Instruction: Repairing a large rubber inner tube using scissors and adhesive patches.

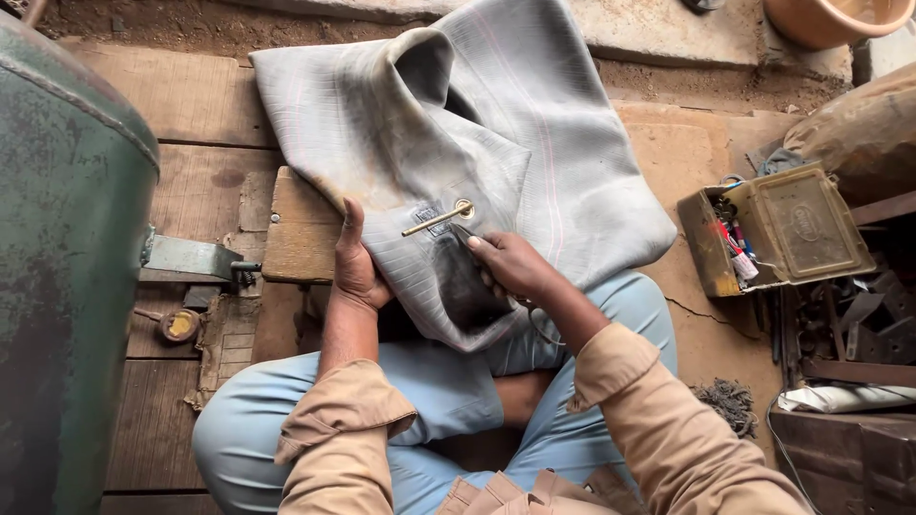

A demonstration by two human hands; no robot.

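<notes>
A large grey rubber inner tube (496, 124) lies folded over a wooden block (298, 234) and across my lap. A brass valve stem (439, 217) sticks out of it near a dark scuffed patch (463, 286). My left hand (355, 262) presses flat on the tube's left edge, thumb pointing up. My right hand (510, 267) grips a small dark tool whose tip touches the rubber just right of the valve base. I sit cross-legged in light blue trousers and tan sleeves.
A tall green metal tank (67, 257) fills the left side. A rusty open metal box (778, 229) with small items stands at the right, with scrap metal (849, 334) below it. A clay pot (835, 17) sits at the top right. Wooden planks (181, 95) form the floor.
</notes>
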